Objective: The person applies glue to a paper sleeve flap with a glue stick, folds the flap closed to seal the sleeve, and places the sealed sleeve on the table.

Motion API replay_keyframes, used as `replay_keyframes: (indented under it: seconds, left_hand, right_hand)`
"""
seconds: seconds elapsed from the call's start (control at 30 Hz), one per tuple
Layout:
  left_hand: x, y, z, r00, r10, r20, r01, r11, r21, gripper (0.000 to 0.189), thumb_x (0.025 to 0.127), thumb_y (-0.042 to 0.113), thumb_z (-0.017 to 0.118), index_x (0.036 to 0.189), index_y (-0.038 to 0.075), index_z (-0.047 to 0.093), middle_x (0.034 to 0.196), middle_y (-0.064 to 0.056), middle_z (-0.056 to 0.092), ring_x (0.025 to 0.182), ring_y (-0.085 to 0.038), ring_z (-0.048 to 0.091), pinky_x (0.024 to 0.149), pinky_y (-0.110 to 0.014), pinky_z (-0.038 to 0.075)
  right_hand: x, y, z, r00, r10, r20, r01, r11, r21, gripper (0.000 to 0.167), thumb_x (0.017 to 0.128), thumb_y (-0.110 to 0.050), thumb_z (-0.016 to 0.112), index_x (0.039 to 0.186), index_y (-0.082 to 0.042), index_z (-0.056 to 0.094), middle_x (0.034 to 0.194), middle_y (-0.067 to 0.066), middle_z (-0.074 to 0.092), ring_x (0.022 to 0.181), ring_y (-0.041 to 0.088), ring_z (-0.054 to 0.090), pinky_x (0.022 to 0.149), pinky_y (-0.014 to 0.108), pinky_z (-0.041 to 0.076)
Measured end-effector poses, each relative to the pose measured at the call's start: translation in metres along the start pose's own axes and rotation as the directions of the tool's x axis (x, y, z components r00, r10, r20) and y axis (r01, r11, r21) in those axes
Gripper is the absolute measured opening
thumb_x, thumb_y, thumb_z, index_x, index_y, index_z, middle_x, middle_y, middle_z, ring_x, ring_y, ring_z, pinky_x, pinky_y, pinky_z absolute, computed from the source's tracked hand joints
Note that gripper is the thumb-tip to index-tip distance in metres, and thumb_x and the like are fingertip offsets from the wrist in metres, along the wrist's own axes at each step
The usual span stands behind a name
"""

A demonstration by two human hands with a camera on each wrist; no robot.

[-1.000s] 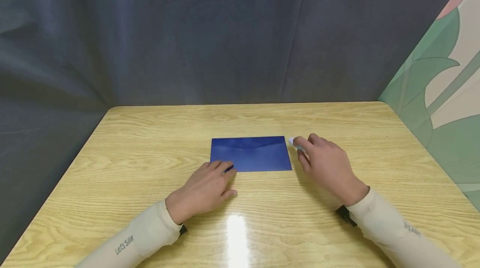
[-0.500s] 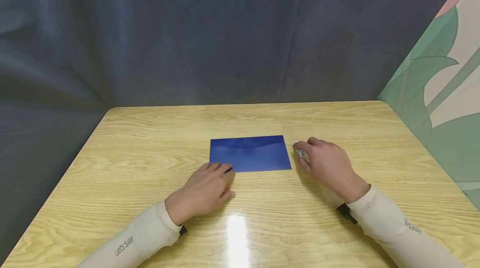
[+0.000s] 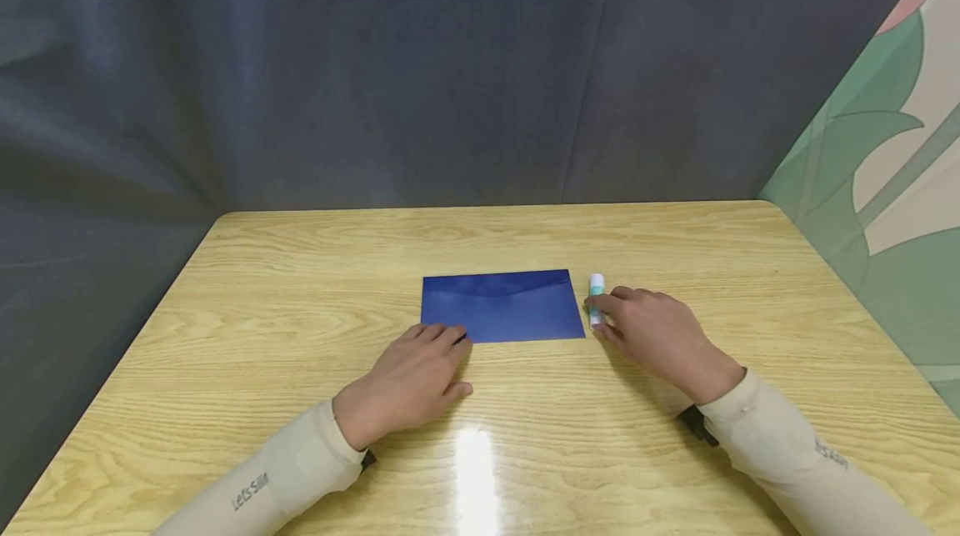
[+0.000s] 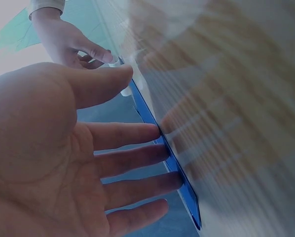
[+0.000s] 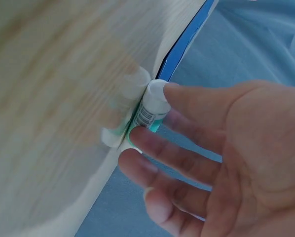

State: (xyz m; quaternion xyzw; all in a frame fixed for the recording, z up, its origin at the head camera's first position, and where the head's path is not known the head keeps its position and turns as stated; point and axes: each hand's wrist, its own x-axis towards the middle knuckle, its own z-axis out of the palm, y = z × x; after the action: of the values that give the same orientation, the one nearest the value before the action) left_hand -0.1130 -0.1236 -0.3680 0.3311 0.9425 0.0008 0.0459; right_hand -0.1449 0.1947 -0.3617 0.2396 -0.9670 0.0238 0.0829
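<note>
A blue envelope (image 3: pixel 502 308) lies flat on the wooden table, flap side up. My left hand (image 3: pixel 408 378) rests with its fingertips on the envelope's near left corner; its fingers (image 4: pixel 132 163) are extended in the left wrist view. Just past the envelope's right edge lies a glue stick (image 3: pixel 597 286) with a white cap and a green and white label. My right hand (image 3: pixel 660 340) touches it, the index finger across its body and the thumb at its near end. In the right wrist view the thumb tip meets the white end of the glue stick (image 5: pixel 155 101).
The light wood table (image 3: pixel 322 269) reaches a dark cloth backdrop (image 3: pixel 390 77) at the back and left. A wall with painted leaves (image 3: pixel 892 186) stands on the right. A bright reflection shows on the tabletop between the forearms.
The glue stick, earlier mostly covered by my right hand, now lies lengthwise beside the envelope, and the right fingers have loosened around it. My left hand stays on the envelope.
</note>
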Motion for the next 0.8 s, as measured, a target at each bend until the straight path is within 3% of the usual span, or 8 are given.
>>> replay_keyframes:
  seconds: [0.43, 0.8]
  left_hand:
    - [-0.0008, 0.0007, -0.0007, 1.0, 0.001, -0.006, -0.001, 1.0, -0.002, 0.057, 0.098, 0.044, 0.061, 0.14, 0.007, 0.055, 0.146, -0.01, 0.054, 0.133, -0.03, 0.052, 0.112, -0.048, 0.04]
    - [-0.0008, 0.0009, -0.0021, 1.0, -0.013, 0.018, 0.013, 1.0, -0.021, 0.057, 0.098, 0.043, 0.06, 0.142, 0.007, 0.054, 0.149, -0.01, 0.051, 0.136, -0.031, 0.049, 0.114, -0.049, 0.038]
  right_hand:
    - [-0.0015, 0.0003, 0.0017, 0.998, -0.043, -0.037, 0.044, 0.999, 0.01, 0.035, 0.084, -0.008, 0.077, 0.118, -0.016, 0.073, 0.099, 0.007, 0.074, 0.069, 0.02, 0.067, 0.052, 0.033, 0.05]
    - [-0.0002, -0.0003, 0.0021, 0.999, -0.031, 0.006, 0.031, 0.999, 0.006, 0.033, 0.088, -0.019, 0.074, 0.121, -0.015, 0.071, 0.096, 0.007, 0.073, 0.062, 0.014, 0.058, 0.052, 0.033, 0.049]
